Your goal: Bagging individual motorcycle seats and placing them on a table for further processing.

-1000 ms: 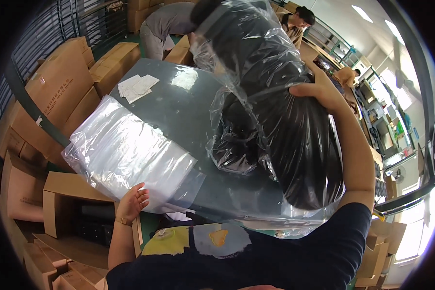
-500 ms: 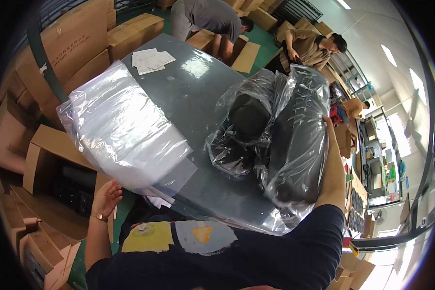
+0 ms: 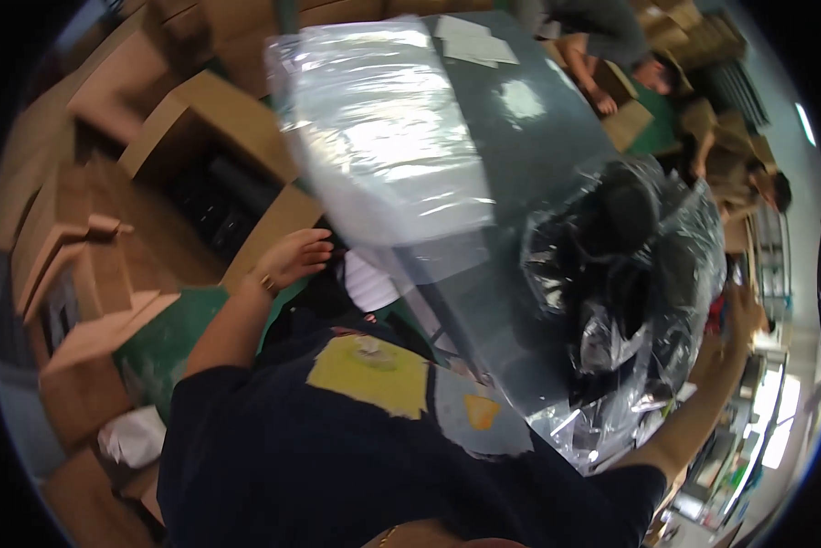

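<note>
A large clear plastic bag stuffed with black items (image 3: 621,274) lies on the right end of a dark grey table (image 3: 529,146). My right hand (image 3: 742,315) reaches round the bag's far side and grips its plastic; the fingers are partly hidden. A thick stack of clear plastic bags (image 3: 383,128) lies on the table's left part and hangs over the near edge. My left hand (image 3: 294,258) hovers just below that overhang beside the table edge, fingers apart and holding nothing.
Open cardboard boxes (image 3: 200,137) crowd the floor on the left, some stacked. White paper sheets (image 3: 470,41) lie at the table's far end. Other people (image 3: 611,46) bend over boxes beyond the table at the upper right. Shelving (image 3: 748,429) stands at the right.
The black-filled bag has come down from a raised position onto the table, my right hand going with it. My left hand has lifted toward the table edge. The view has swung left.
</note>
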{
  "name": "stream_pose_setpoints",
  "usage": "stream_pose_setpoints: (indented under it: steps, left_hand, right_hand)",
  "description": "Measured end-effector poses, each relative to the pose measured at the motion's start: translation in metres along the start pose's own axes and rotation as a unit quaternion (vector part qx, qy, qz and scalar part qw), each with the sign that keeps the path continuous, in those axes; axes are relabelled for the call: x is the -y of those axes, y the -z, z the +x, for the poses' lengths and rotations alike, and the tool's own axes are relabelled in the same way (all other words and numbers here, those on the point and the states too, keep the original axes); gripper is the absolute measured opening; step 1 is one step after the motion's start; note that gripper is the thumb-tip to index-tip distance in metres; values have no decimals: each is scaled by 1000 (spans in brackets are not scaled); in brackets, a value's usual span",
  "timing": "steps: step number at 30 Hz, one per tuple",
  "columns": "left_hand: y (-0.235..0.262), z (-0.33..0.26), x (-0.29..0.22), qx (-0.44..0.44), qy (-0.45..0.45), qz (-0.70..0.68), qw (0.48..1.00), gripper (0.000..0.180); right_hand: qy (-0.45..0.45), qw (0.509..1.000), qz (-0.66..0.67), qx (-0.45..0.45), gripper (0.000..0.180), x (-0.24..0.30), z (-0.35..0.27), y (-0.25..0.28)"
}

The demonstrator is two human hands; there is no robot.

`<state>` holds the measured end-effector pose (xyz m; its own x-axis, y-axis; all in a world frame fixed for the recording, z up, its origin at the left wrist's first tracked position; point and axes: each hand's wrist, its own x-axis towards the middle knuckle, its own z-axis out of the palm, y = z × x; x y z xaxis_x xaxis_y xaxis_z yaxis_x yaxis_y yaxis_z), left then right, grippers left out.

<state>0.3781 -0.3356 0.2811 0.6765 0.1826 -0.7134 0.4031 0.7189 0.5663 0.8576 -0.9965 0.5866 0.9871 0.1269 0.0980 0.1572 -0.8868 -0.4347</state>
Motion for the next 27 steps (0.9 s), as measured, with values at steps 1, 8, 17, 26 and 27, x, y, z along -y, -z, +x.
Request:
stream_pose_setpoints:
  steps: [1, 8, 17, 26, 27]
  left_hand:
    - [8, 5, 5, -1, 7, -12, 1000, 29]
    - [34, 90, 3, -66, -89, 84, 990, 83]
    - [-11, 106, -36, -134, -269, 303, 904, 99]
    - [-65, 119, -112, -54, -221, 414, 881, 103]
    - [-67, 126, -114, -38, -230, 405, 884, 103]
  right_hand:
    - [69, 993, 90, 9, 52, 22, -13, 12]
    - [371, 925, 82, -5, 46, 294, -226, -101]
    - [320, 918, 96, 212, 57, 358, -234, -386]
    - [357, 909, 100, 192, 65, 429, -194, -493]
    - [361, 906, 99, 197, 65, 437, -185, -504]
